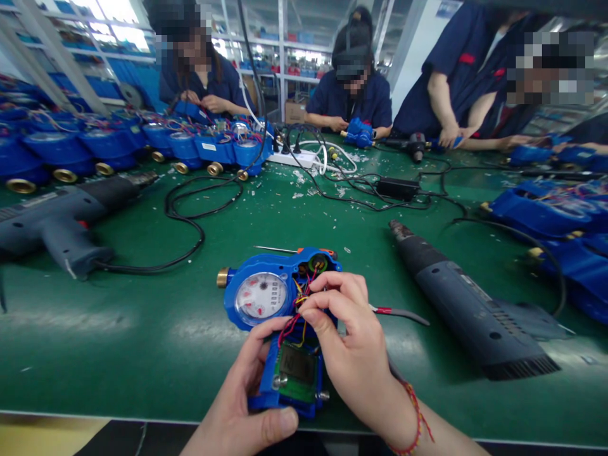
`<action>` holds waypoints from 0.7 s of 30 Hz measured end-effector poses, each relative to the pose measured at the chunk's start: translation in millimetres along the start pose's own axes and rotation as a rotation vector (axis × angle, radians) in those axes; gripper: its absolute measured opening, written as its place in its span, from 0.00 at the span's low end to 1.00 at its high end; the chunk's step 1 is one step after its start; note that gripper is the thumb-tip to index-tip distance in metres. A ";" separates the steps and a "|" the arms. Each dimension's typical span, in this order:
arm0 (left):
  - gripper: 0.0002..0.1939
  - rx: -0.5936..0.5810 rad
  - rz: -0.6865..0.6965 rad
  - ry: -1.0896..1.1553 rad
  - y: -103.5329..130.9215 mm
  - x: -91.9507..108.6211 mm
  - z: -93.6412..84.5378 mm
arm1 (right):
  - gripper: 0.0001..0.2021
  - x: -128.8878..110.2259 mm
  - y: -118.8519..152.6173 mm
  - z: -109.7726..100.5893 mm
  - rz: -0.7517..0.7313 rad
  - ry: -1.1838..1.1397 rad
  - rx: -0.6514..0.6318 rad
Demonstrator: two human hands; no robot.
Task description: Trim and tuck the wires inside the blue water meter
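A blue water meter (262,295) with a round dial and a brass fitting lies on the green table, its compartment of coloured wires exposed. My left hand (251,386) holds a blue cover with a green circuit board (298,372) and small display, its thumb at the lower edge. Red, yellow and black wires (300,304) run between cover and meter. Over the compartment, my right hand (349,329) pinches some of these wires between thumb and fingers. Behind the meter lies a screwdriver (278,249). A grey cable (403,313) with a red end extends to the right.
Heat guns lie at left (71,218) and right (468,304). Rows of blue meters (99,145) stand at the back left, others (546,212) at the right. A power strip (294,157), adapter (398,188) and black cables cross the back. Several people work opposite.
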State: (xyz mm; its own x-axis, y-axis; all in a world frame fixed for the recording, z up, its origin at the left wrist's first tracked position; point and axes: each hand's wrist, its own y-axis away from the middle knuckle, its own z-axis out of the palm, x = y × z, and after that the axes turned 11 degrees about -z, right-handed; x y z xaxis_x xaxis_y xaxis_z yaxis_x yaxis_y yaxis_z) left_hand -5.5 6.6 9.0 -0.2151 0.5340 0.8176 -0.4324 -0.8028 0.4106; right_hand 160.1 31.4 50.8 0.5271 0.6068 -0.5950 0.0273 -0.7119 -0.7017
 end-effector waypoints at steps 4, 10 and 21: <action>0.41 -0.018 0.003 0.010 -0.7 -1.8 -1.4 | 0.07 1.3 0.5 -2.5 -0.080 0.045 -0.062; 0.39 0.021 0.019 0.020 0.7 -3.1 0.1 | 0.04 3.2 5.6 -3.6 -0.177 0.152 -0.183; 0.35 0.103 0.049 0.055 3.6 -2.4 12.5 | 0.06 -2.8 6.8 -1.4 -0.045 0.044 -0.172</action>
State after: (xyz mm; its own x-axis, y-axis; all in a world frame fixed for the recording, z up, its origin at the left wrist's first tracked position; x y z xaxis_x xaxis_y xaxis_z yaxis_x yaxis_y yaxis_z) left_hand 4.4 -0.8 13.6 -0.2830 0.5054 0.8152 -0.3283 -0.8496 0.4128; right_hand 160.0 24.4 48.2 0.5584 0.6258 -0.5446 0.1947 -0.7369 -0.6473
